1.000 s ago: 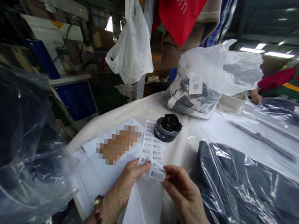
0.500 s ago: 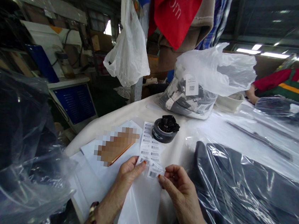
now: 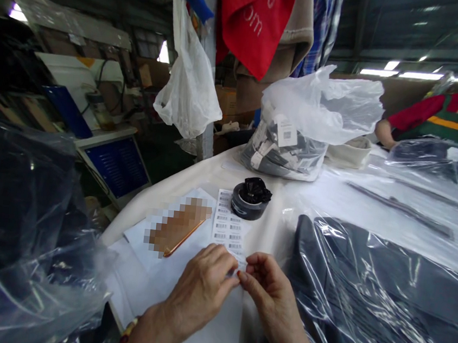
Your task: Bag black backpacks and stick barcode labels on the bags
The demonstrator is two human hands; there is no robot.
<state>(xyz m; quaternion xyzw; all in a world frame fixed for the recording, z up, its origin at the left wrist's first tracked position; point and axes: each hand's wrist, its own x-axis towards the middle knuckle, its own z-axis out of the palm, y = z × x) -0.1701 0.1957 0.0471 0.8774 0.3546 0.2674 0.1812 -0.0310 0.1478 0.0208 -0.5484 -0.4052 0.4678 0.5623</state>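
A sheet of barcode labels (image 3: pixel 221 232) lies on the white table, its near end between my hands. My right hand (image 3: pixel 271 293) pinches the sheet's near right edge between thumb and fingers. My left hand (image 3: pixel 204 283) reaches over the near end, palm down, fingertips and thumb pinched together close to my right thumb. A small piece of the label shows at the left fingertips; the rest is hidden behind the fingers. On the sheet's far right side sits a roll of black tape (image 3: pixel 246 206) with a crumpled black piece (image 3: pixel 256 189) on top.
A phone-like object (image 3: pixel 180 226), partly blurred, rests on white papers (image 3: pixel 137 227) at the left. Bagged dark garments (image 3: pixel 364 284) cover the right side. Behind stands a clear bag of tags (image 3: pixel 284 150). Another person's arm (image 3: pixel 386 133) shows at the far right.
My left hand has let go of the sheet's left edge and turned over, moving right to the label beside my right thumb. My right hand stays at the edge. The view shifts slightly.
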